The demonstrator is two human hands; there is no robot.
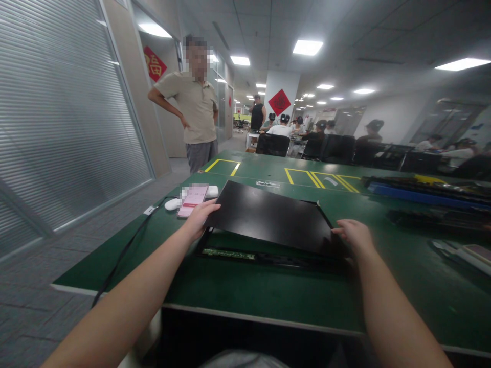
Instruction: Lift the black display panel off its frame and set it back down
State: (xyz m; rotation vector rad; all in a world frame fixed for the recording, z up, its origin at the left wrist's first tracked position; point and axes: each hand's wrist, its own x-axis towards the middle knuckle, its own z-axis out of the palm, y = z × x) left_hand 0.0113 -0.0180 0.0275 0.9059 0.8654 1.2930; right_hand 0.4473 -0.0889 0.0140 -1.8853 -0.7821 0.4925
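A thin, flat, glossy black panel, like a display screen, is tilted above the table with its far left corner raised. My left hand is closed on its left edge, thumb lying along the top face. At the right edge, my right hand pinches the near corner between thumb and fingers. Beneath the panel lies a dark frame whose near side shows a narrow green circuit board strip. The panel hides most of that frame.
On the green table at left lie a pink-screened phone, a white mouse and a black cable. A blue tray of dark parts is at right. A person stands beyond the table; several others sit farther back.
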